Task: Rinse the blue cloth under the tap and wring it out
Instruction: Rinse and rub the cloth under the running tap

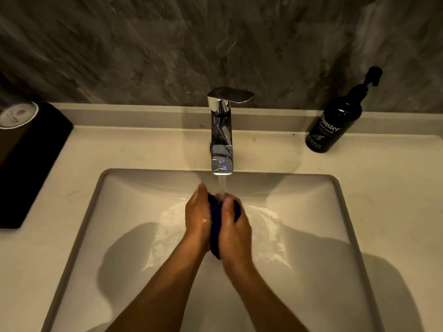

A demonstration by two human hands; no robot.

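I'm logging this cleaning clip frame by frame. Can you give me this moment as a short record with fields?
place: sink set in a pale counter
tap: running, stream falls onto the cloth
blue cloth: bunched between both hands, over the basin
left hand: grips the cloth
right hand: grips the cloth
right of tap: dark hand wash bottle
far left: dark box
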